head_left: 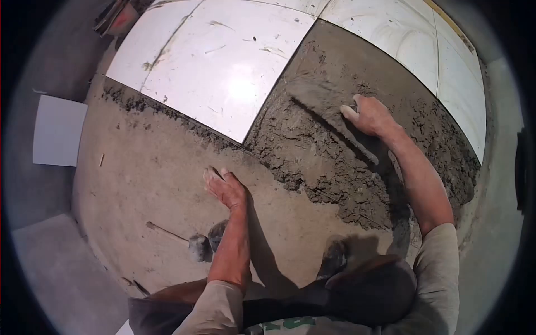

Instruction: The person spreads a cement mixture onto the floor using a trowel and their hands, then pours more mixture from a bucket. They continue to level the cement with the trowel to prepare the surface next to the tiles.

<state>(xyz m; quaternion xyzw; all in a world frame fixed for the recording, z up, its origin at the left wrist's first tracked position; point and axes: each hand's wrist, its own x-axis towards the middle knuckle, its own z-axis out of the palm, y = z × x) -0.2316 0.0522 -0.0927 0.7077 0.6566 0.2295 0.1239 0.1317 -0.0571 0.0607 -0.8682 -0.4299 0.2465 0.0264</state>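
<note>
trowel (334, 114) | long axis upper-left to lower-right, over mortar (324, 164) | right fingers (350, 114) grasping it | left fingers (212, 177) released

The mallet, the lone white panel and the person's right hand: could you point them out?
Mallet (199, 248): head view, on its grey head.
Lone white panel (60, 131): head view, middle of its face.
Right hand (373, 116): head view, back of the hand.
</note>
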